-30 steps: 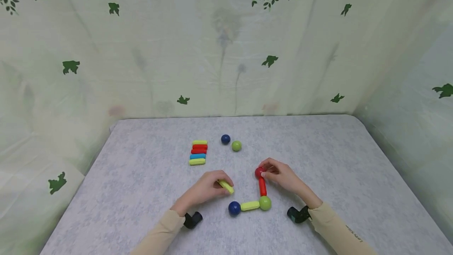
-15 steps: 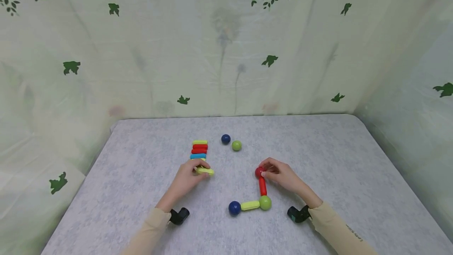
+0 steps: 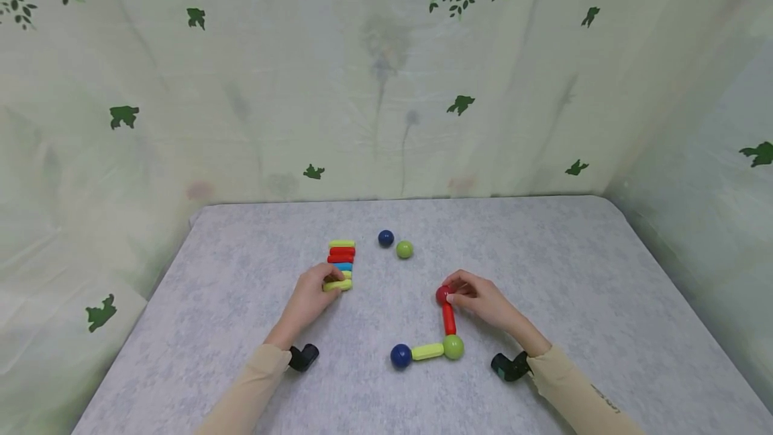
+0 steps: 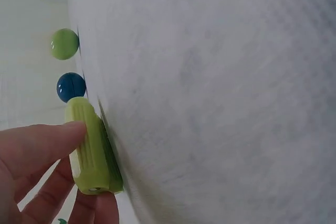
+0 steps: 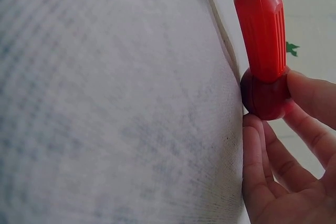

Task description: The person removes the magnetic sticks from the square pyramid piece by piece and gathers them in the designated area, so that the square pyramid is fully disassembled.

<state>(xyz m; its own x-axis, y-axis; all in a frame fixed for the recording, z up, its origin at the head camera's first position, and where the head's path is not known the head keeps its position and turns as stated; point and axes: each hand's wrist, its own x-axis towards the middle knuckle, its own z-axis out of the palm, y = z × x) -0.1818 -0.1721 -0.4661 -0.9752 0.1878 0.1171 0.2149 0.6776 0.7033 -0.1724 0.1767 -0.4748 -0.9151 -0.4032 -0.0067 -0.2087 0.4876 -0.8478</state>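
- Two bare hands are seen above a grey speckled tabletop point(image 3: 543, 254), each coming out of a beige sleeve.
- A ribbed yellow-green plastic stick point(image 3: 336, 285) is pinched by the left hand point(image 3: 311, 297), fingers curled round it, at the near end of a stack of coloured sticks point(image 3: 341, 255).
- In the left wrist view the same ribbed stick point(image 4: 92, 148) is shown lying against the table surface, with a fingertip pressed on its side.
- The stack is made up of yellow, red and blue sticks laid side by side; the held stick is touching or just beside its nearest piece, and which cannot be told.
- A small red ball point(image 3: 443, 295) is pinched between thumb and fingers of the right hand point(image 3: 483, 301), the fingers curled narrowly about it.
- A red ribbed stick point(image 3: 448, 319) is joined to that ball and runs toward the person to a large green ball point(image 3: 453, 346).
- From the green ball a yellow-green stick point(image 3: 427, 352) is laid leftward to a dark blue ball point(image 3: 401, 356), so that an L-shaped chain is formed.
- In the right wrist view the red ball point(image 5: 264, 96) is seen gripped by fingertips, with the red stick point(image 5: 261, 35) attached above it.
- A loose dark blue ball point(image 3: 386, 238) and a loose green ball point(image 3: 404, 249) are seen just beside each other, farther back, right of the stack.
- A pale curtain printed with green leaves point(image 3: 386, 72) is hung behind the table.
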